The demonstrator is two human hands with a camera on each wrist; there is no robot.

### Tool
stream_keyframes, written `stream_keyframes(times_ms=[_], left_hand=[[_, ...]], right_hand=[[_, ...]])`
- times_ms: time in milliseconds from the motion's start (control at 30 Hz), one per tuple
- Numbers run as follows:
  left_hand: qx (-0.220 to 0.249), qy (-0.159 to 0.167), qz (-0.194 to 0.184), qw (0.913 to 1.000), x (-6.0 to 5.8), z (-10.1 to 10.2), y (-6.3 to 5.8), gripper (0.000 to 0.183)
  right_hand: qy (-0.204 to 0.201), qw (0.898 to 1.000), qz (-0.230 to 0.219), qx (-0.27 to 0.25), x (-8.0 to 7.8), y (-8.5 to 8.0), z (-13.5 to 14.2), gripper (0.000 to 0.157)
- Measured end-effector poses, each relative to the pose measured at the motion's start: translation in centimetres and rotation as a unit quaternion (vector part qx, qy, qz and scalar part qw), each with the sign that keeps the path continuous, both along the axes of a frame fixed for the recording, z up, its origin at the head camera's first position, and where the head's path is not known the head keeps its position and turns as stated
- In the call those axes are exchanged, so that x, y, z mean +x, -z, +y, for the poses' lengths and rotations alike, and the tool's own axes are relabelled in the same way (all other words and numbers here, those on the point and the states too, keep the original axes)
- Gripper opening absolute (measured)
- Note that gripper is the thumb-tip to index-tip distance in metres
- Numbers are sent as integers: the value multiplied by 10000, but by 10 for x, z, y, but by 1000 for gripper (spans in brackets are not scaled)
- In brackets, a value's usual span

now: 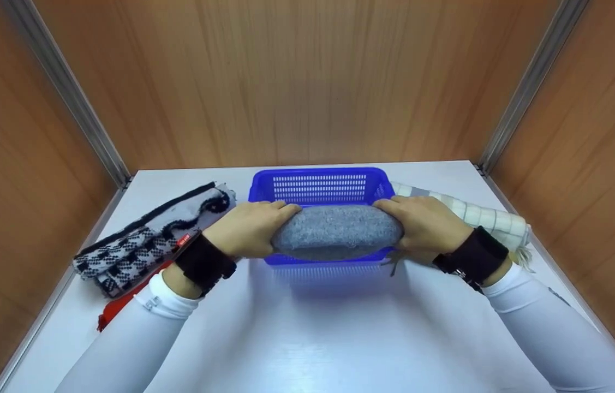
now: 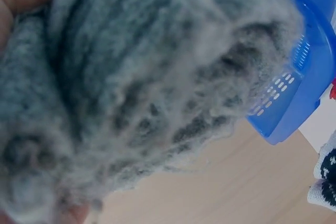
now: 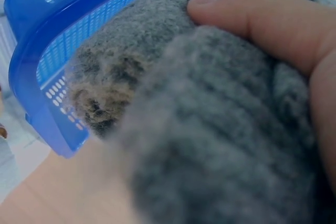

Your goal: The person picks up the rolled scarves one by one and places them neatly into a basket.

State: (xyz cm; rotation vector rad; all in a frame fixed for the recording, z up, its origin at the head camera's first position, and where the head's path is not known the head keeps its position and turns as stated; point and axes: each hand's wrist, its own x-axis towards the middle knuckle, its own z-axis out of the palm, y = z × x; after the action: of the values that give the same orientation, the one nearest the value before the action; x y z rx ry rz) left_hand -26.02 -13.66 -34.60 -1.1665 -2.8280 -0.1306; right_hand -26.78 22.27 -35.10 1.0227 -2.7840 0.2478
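Note:
A thick grey woolly scarf (image 1: 340, 229), rolled or folded into a bundle, is held up over the near side of a blue plastic basket (image 1: 319, 173). My left hand (image 1: 250, 229) grips its left end, and my right hand (image 1: 428, 225) grips the right end. In the right wrist view, my thumb (image 3: 252, 22) presses on top of the grey wool, and layered folds show. Fuzzy ends of the scarf (image 2: 157, 77) fill the left wrist view, with the basket behind. The bundle hides much of the basket's inside.
Left of the basket lies a rolled black-and-white patterned scarf (image 1: 160, 234), with red cloth (image 1: 119, 310) partly under it. A cream checked roll with tassels (image 1: 495, 221) lies to the right. Wooden panels (image 1: 307, 82) enclose the white tabletop (image 1: 307, 349) at back and sides.

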Motion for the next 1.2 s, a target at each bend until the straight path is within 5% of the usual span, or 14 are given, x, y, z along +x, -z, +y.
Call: stream_keyframes(times_ms=[567, 1200], left_hand=[[14, -82, 31, 10000, -13, -4, 5, 76], [-13, -155, 31, 9999, -23, -4, 10, 72]], right_hand=[[-201, 9991, 324, 170, -18, 5, -1, 72], [-120, 9995, 55, 303, -31, 9, -2, 73]])
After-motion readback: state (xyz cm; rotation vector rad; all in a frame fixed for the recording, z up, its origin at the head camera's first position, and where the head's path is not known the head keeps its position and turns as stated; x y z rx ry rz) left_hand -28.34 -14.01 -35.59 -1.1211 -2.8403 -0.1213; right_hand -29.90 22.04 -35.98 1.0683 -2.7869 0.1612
